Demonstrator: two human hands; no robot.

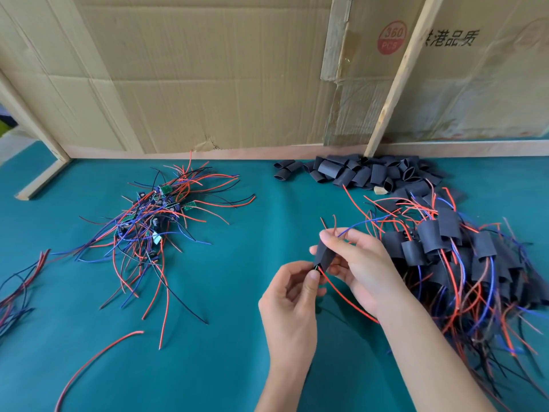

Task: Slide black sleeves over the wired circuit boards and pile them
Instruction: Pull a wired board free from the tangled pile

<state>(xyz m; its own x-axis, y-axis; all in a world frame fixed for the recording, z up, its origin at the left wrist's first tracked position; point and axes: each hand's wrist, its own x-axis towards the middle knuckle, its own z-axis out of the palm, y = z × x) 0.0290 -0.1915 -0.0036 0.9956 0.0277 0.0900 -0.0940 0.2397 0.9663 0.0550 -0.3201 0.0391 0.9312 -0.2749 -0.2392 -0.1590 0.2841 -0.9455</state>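
Observation:
Above the green table, my right hand pinches a black sleeve near its upper end, where red and blue wires stick out. My left hand grips the lower end of the same sleeve with thumb and fingers, where the edge of a circuit board shows and a long red wire trails down to the right. A tangle of bare wired circuit boards lies to the left. Empty black sleeves are heaped at the back. Sleeved boards are piled on the right.
A cardboard wall with a wooden frame closes the back of the green table. A loose red wire lies near the front left, and a few more wires sit at the left edge.

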